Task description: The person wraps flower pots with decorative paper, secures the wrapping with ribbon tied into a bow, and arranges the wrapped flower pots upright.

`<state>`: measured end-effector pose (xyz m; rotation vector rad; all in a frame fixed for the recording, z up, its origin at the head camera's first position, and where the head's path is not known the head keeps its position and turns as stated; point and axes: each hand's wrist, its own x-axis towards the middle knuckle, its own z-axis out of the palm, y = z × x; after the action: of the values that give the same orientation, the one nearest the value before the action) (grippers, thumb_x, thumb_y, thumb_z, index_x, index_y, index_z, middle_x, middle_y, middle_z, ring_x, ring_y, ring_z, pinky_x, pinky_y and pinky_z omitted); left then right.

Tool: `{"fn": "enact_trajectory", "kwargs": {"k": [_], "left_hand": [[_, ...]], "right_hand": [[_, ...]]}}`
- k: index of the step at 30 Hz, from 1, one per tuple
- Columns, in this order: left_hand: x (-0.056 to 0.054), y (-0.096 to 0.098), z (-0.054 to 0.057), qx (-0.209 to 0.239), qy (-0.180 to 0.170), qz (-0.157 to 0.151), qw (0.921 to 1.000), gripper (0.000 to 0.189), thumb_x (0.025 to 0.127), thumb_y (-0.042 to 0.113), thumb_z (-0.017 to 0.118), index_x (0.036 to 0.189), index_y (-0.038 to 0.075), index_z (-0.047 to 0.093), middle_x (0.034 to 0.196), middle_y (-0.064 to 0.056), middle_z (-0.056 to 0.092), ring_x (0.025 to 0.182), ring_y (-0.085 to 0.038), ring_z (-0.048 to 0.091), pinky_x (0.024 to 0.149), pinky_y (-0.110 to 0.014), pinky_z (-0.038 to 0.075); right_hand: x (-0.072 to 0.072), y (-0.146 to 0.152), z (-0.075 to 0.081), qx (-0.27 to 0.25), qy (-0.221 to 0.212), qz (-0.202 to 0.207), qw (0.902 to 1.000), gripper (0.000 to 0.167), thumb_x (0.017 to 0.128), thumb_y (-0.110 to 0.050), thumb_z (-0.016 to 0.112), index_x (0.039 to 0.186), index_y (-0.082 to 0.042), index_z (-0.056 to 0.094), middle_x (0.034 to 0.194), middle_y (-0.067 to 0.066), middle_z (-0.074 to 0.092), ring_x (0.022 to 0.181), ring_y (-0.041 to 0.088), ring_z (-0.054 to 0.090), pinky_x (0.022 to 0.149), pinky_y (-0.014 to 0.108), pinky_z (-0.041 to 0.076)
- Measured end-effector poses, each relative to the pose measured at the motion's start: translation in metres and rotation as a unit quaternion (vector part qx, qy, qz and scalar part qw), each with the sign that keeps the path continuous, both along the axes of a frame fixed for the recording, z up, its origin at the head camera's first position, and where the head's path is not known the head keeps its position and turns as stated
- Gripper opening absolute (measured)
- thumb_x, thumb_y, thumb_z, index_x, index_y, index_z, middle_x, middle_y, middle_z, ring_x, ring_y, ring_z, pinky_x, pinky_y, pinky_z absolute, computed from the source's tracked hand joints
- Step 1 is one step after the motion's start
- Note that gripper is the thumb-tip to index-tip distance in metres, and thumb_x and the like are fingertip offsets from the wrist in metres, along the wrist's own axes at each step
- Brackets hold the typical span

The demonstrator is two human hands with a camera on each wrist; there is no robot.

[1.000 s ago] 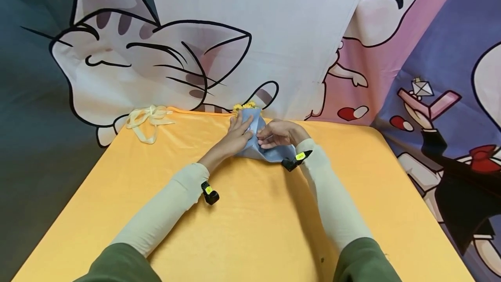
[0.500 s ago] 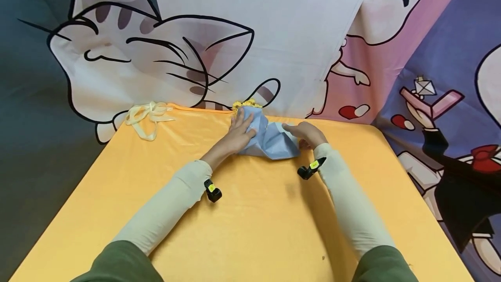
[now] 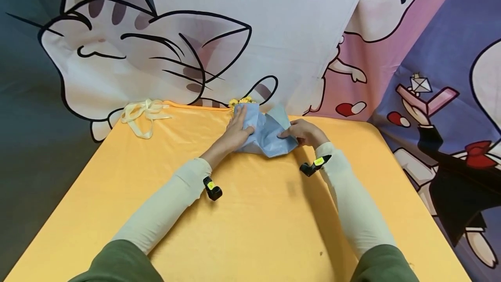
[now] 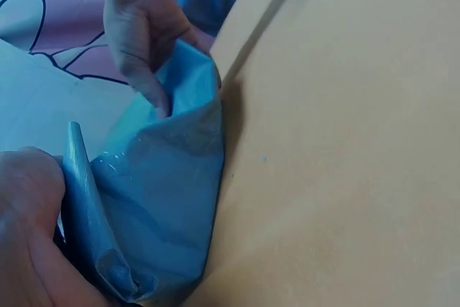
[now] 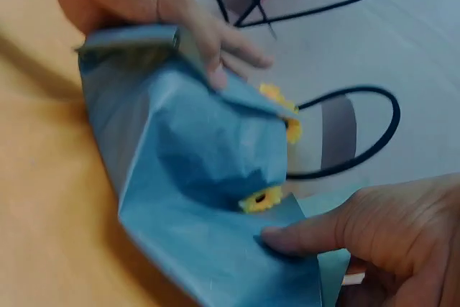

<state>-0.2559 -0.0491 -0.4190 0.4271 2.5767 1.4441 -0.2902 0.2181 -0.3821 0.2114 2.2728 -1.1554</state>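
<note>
While your left hand [image 3: 233, 136] presses, fingers straight, your right hand [image 3: 308, 133] pinches the right edge of one blue wrapping sheet [image 3: 269, 138] at frame centre. You seem mid-wrap; the next move probably calls for folding that edge inward. Beyond, one cream ribbon bow [image 3: 148, 106] lies upper left; yellow flowers [image 3: 245, 99], partly hidden, can't be counted.

Soft light here, a shadow slanting toward five o'clock on the head view's yellow table [image 3: 250, 221]. Wrist views look dimmer, blurrier, glints flecking the blue sheet [image 4: 154, 192].
</note>
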Motion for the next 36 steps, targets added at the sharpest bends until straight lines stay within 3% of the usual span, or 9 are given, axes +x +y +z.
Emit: {"fn": "enact_trajectory", "kwargs": {"k": [3, 10, 17, 21, 24, 28, 31, 33, 36], "left_hand": [[0.0, 0.002, 0.003, 0.007, 0.0, -0.002, 1.0, 0.086, 0.118, 0.032, 0.05, 0.182, 0.022, -0.006, 0.191, -0.005, -0.015, 0.178, -0.033, -0.016, 0.144, -0.061, -0.008], [0.0, 0.008, 0.01, -0.017, -0.02, 0.008, 0.9996, 0.082, 0.115, 0.034, 0.049, 0.183, 0.018, 0.007, 0.192, -0.008, -0.012, 0.176, -0.047, -0.013, 0.143, -0.066, -0.005], [-0.001, 0.009, 0.011, -0.021, -0.03, 0.013, 0.9992, 0.078, 0.117, 0.033, 0.048, 0.183, 0.022, 0.008, 0.192, -0.004, -0.013, 0.177, -0.044, -0.014, 0.144, -0.063, -0.005], [-0.003, 0.01, 0.007, 0.005, -0.029, 0.019, 0.9994, 0.074, 0.116, 0.029, 0.051, 0.182, 0.02, 0.018, 0.192, -0.008, -0.011, 0.177, -0.042, -0.016, 0.144, -0.062, -0.007], [-0.005, 0.013, 0.005, 0.021, -0.022, 0.018, 0.9994, 0.057, 0.115, 0.027, 0.053, 0.169, 0.018, 0.037, 0.191, -0.012, -0.011, 0.177, -0.039, -0.017, 0.143, -0.063, -0.01], [0.0, 0.014, 0.008, 0.02, -0.012, 0.019, 0.9995, 0.037, 0.116, 0.026, 0.053, 0.151, 0.014, 0.05, 0.191, -0.014, -0.012, 0.176, -0.044, -0.017, 0.142, -0.065, -0.009], [0.003, 0.014, 0.01, 0.012, -0.011, 0.025, 0.9996, 0.037, 0.117, 0.029, 0.052, 0.151, 0.014, 0.051, 0.191, -0.014, -0.013, 0.175, -0.051, -0.015, 0.143, -0.067, -0.006], [0.003, 0.013, 0.009, 0.006, -0.012, 0.028, 0.9995, 0.039, 0.117, 0.03, 0.051, 0.153, 0.014, 0.051, 0.191, -0.014, -0.013, 0.175, -0.053, -0.014, 0.143, -0.068, -0.004], [0.004, 0.012, 0.008, 0.004, -0.014, 0.028, 0.9995, 0.04, 0.117, 0.03, 0.051, 0.154, 0.013, 0.05, 0.191, -0.014, -0.012, 0.175, -0.053, -0.013, 0.143, -0.067, -0.003]], "right_hand": [[0.0, -0.006, 0.009, -0.01, 0.022, -0.004, 0.9997, 0.064, 0.109, -0.012, 0.074, 0.165, 0.004, 0.046, 0.156, 0.023, 0.055, 0.135, 0.034, 0.062, 0.109, 0.045, 0.06], [0.007, -0.028, 0.043, 0.011, 0.072, 0.003, 0.9974, 0.047, 0.108, -0.009, 0.076, 0.148, 0.011, 0.061, 0.125, 0.017, 0.067, 0.093, 0.02, 0.074, 0.076, 0.03, 0.068], [0.011, -0.057, 0.063, 0.087, 0.133, 0.044, 0.9863, 0.033, 0.105, -0.011, 0.079, 0.13, 0.01, 0.072, 0.117, 0.019, 0.071, 0.091, 0.025, 0.077, 0.075, 0.036, 0.071], [0.012, -0.071, 0.068, 0.133, 0.153, 0.053, 0.9779, 0.018, 0.106, -0.016, 0.079, 0.103, 0.0, 0.073, 0.087, 0.007, 0.06, 0.076, 0.021, 0.069, 0.071, 0.037, 0.069], [0.014, -0.08, 0.069, 0.14, 0.167, 0.047, 0.9747, 0.031, 0.107, -0.018, 0.074, 0.08, -0.009, 0.062, 0.067, -0.002, 0.042, 0.06, 0.016, 0.054, 0.061, 0.033, 0.061], [0.018, -0.087, 0.067, 0.083, 0.18, 0.021, 0.9799, 0.033, 0.109, -0.016, 0.067, 0.077, -0.007, 0.069, 0.065, -0.003, 0.045, 0.056, 0.014, 0.056, 0.062, 0.035, 0.066], [0.022, -0.083, 0.06, -0.004, 0.161, -0.011, 0.9869, 0.03, 0.113, -0.023, 0.062, 0.106, -0.001, 0.081, 0.087, -0.001, 0.062, 0.068, 0.016, 0.069, 0.072, 0.039, 0.071], [0.023, -0.077, 0.052, -0.067, 0.132, -0.033, 0.9885, 0.04, 0.117, -0.032, 0.056, 0.123, 0.001, 0.077, 0.097, 0.001, 0.064, 0.075, 0.017, 0.073, 0.077, 0.039, 0.071], [0.022, -0.067, 0.035, -0.164, 0.09, -0.081, 0.9791, 0.041, 0.119, -0.036, 0.048, 0.128, -0.002, 0.07, 0.099, 0.001, 0.071, 0.078, 0.017, 0.076, 0.076, 0.034, 0.069]]}}
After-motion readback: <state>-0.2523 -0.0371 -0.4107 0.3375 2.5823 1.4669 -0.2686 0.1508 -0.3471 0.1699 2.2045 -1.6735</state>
